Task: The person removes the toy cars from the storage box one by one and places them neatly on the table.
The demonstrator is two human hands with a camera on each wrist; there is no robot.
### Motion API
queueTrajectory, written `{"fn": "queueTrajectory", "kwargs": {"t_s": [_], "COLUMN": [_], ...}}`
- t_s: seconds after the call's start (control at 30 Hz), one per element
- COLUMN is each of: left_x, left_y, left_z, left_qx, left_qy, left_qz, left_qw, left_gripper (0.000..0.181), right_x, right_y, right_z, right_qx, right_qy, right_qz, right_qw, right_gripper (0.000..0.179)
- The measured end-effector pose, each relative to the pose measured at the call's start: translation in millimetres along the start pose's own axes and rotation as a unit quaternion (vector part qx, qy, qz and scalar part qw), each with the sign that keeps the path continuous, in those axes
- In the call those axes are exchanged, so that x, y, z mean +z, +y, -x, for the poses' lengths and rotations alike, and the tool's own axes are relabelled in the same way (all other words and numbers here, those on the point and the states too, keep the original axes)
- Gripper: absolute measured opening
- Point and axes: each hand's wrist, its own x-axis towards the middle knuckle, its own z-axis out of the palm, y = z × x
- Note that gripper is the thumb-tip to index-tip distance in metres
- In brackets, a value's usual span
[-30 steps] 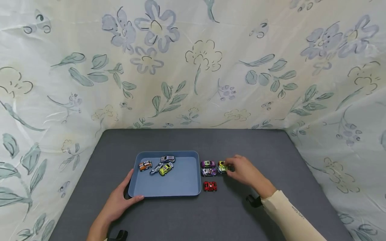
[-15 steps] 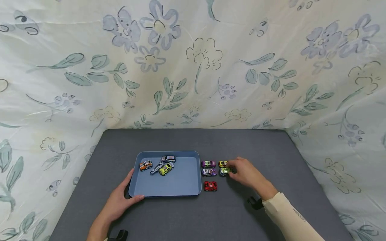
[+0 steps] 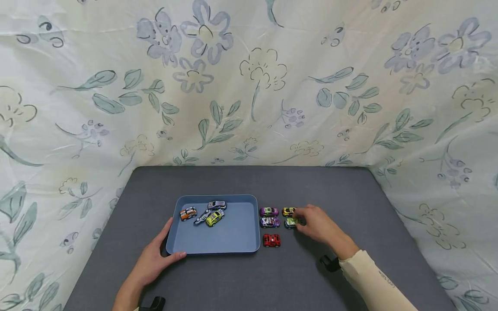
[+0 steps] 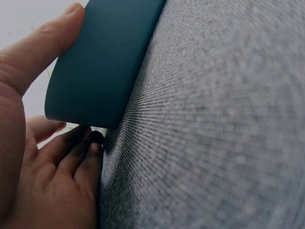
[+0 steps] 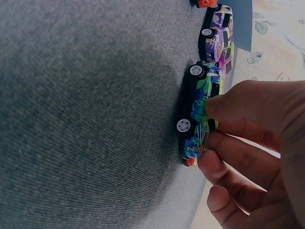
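— Floral cloth [image 3: 260, 99] hangs behind a grey table [image 3: 233, 280]. What is the right hand [image 3: 317, 224] doing?
— Pinching the green car [image 3: 290, 223] between thumb and fingers, at the table, to the right of the tray [image 3: 221, 242].
— And around that car?
— The yellow car [image 3: 288, 211] is just behind it. To its left, two purple cars [image 3: 269, 222] are lined up one behind the other; the red car [image 3: 271, 240] sits nearer the person.
— And the left hand [image 3: 151, 259]?
— Spread, fingers along the blue tray's left end, thumb on its near side. Four cars [image 3: 215, 217] lie inside, toward the back left.
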Motion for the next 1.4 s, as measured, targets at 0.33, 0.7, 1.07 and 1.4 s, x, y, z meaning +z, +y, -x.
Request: {"fn": "queueTrajectory", "kwargs": {"t_s": [0.33,0.7,1.07,1.4], "left_x": [1.3,6.0,8.3,6.6], "left_y": [-4.1,-6.9,-9.2,-7.5], "left_z": [-1.8,1.3,2.9,2.7], "left_qx": [0.01,0.015,0.017,0.016], "left_qy": [0.005,0.013,0.018,0.014], "left_qz": [0.012,0.015,0.013,0.017], "left_qw": [0.9999,0.9997,0.9996,0.9996], "left_gripper": [0.121,0.122,0.121,0.121], "right_x": [5.0,4.7,1.2,1.5], "right_y": [1.3,2.6,1.2,-5.9], "right_z": [3.4,7.9,7.7,2.7], "right_qx": [0.02,0.014,0.009,-0.005], "right_qy": [0.004,0.014,0.021,0.048], "right_qz": [0.01,0.013,0.012,-0.022], "right_qw": [0.9997,0.9997,0.9997,0.9986], "right_gripper": [0.023,0.024,0.022,0.025]}}
